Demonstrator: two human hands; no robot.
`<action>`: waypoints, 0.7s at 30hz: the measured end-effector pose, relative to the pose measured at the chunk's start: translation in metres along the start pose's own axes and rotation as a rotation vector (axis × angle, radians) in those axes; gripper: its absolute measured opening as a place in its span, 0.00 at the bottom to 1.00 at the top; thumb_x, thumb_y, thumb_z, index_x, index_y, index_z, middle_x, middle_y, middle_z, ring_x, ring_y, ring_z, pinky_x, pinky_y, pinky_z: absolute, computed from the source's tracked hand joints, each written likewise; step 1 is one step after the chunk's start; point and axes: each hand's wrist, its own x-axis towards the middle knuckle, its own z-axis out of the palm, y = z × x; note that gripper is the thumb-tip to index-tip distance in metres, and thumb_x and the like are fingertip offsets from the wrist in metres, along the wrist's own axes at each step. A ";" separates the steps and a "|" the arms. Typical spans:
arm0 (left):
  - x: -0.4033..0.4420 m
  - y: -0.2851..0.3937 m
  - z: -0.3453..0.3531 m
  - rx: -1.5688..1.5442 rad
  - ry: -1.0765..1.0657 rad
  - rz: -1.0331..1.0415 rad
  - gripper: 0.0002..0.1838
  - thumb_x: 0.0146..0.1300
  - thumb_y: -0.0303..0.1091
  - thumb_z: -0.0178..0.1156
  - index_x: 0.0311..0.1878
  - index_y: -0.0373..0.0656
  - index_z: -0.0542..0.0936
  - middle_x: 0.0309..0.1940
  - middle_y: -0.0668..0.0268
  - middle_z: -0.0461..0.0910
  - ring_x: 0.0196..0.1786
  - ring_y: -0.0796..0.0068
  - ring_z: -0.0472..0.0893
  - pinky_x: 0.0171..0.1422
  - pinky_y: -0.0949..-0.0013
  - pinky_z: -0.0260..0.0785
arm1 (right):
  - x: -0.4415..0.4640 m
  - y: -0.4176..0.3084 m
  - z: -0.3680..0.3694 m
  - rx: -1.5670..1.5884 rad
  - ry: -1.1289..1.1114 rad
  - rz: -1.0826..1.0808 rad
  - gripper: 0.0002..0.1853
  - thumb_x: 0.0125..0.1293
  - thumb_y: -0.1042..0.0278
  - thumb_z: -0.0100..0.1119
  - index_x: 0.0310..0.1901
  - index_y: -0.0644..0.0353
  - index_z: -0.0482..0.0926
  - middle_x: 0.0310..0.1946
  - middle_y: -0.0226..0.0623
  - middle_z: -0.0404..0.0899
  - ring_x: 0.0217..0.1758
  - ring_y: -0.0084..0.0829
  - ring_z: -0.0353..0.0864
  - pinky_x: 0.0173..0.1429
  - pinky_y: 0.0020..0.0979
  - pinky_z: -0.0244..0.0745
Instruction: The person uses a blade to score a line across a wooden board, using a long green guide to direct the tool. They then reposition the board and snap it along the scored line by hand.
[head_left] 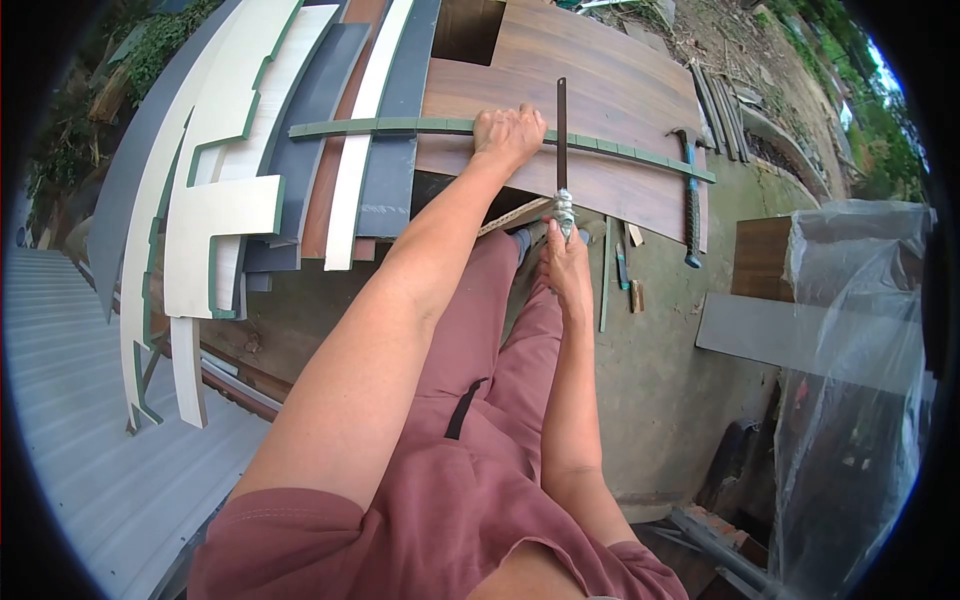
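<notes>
My left hand [508, 135] is closed over a long narrow green strip [625, 152] with evenly spaced marks or cuts along it. The strip lies across the wood-grain board [610, 85] and the stacked panels to its left. In my right hand [568, 268], fingers wrapped round, is the cloth-wrapped handle of a hand saw [561, 125] with a thin dark blade. The blade points away from me and crosses the strip just right of my left hand. Whether its teeth touch the strip, I cannot tell.
A hammer [692, 205] lies at the board's right edge, its head beyond the strip's end. Notched white panels [225, 215] are piled at left above corrugated metal sheeting [80, 350]. Wood scraps [637, 296] lie on the concrete floor. Plastic sheeting [850, 420] covers boards at right.
</notes>
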 end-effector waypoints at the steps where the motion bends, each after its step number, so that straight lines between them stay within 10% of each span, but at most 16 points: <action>1: 0.000 0.001 0.000 -0.007 -0.002 0.004 0.17 0.63 0.43 0.43 0.30 0.46 0.79 0.21 0.52 0.80 0.27 0.54 0.82 0.37 0.55 0.73 | 0.005 -0.004 0.001 0.000 -0.002 0.003 0.16 0.70 0.50 0.46 0.49 0.52 0.70 0.17 0.21 0.60 0.14 0.13 0.53 0.16 0.18 0.49; 21: -0.002 0.000 -0.002 -0.008 -0.028 0.009 0.18 0.63 0.43 0.43 0.31 0.45 0.80 0.23 0.52 0.81 0.29 0.52 0.82 0.40 0.54 0.73 | 0.056 0.007 0.008 -0.253 0.115 -0.184 0.16 0.70 0.53 0.46 0.49 0.55 0.70 0.15 0.22 0.59 0.13 0.16 0.56 0.15 0.20 0.51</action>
